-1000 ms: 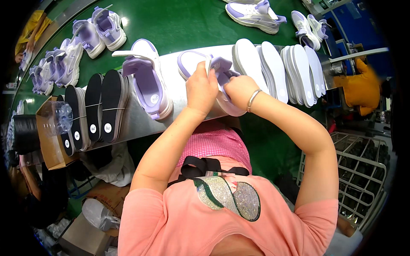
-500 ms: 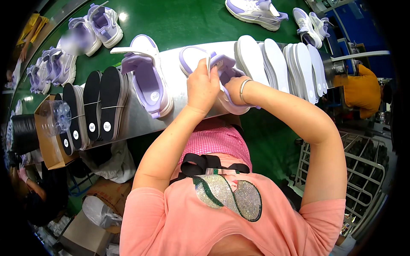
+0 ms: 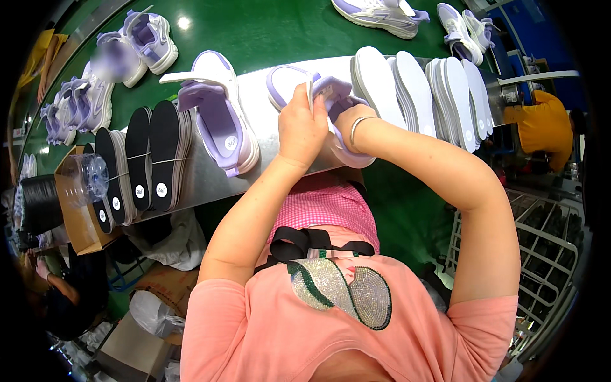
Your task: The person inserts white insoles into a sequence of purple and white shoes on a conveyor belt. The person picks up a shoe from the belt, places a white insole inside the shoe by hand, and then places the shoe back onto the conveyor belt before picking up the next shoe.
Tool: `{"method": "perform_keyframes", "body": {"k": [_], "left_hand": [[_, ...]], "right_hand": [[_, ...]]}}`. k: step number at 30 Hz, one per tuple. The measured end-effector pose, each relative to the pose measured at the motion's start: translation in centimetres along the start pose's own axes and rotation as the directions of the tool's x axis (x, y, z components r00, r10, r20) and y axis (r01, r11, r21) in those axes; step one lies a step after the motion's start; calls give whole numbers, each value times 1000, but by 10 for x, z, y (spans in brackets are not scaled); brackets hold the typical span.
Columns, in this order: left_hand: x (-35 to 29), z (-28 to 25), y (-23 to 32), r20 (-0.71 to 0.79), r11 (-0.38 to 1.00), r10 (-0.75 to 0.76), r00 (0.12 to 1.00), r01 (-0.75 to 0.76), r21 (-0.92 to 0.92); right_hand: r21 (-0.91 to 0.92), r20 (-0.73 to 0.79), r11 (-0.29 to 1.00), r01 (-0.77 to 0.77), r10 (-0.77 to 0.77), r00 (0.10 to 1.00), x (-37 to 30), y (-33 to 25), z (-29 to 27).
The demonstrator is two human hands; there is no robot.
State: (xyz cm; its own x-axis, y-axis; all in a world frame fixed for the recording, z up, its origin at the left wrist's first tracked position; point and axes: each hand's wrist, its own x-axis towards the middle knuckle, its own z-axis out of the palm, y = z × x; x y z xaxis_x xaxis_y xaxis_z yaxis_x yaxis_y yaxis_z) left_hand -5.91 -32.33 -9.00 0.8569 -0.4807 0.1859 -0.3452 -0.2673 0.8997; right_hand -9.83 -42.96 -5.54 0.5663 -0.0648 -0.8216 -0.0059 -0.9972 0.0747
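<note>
A white and lilac sneaker (image 3: pixel 287 81) stands on the metal worktop in front of me, toe pointing away. My left hand (image 3: pixel 301 130) pinches its raised tongue and white strap between thumb and fingers. Deep in the shoe's opening is my right hand (image 3: pixel 351 125), a silver bangle at its wrist; the fingers are hidden inside, so what they hold does not show. To the left, a matching sneaker (image 3: pixel 221 130) rests with its strap folded out and a lilac insole with a round label visible inside.
Banded black insoles (image 3: pixel 167 153) stand left of the sneakers, beside a cardboard box (image 3: pixel 79 223). Stacks of white insoles (image 3: pixel 410 89) line the right. More sneakers (image 3: pixel 382 16) sit on the green surface (image 3: pixel 267 32) beyond. A wire rack (image 3: pixel 541 254) is at the lower right.
My right hand has drawn slightly up within the shoe, showing more of its back. The left hand keeps its hold on the tongue. The view has shifted slightly.
</note>
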Motion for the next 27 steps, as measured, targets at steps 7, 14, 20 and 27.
{"method": "perform_keyframes", "body": {"k": [7, 14, 20, 27], "left_hand": [[1, -1, 2, 6, 1000, -8, 1000, 8, -3], [0, 4, 2, -9, 1000, -1, 1000, 1, -1], [-18, -10, -7, -94, 995, -2, 996, -7, -95], [-36, -22, -10, -50, 976, -39, 998, 28, -214]], "right_hand": [[165, 89, 978, 124, -140, 986, -31, 16, -15], [90, 126, 993, 80, -92, 988, -37, 15, 14], [406, -279, 856, 320, -217, 935, -69, 28, -5], [431, -645, 779, 454, -85, 759, -110, 36, -1]]}}
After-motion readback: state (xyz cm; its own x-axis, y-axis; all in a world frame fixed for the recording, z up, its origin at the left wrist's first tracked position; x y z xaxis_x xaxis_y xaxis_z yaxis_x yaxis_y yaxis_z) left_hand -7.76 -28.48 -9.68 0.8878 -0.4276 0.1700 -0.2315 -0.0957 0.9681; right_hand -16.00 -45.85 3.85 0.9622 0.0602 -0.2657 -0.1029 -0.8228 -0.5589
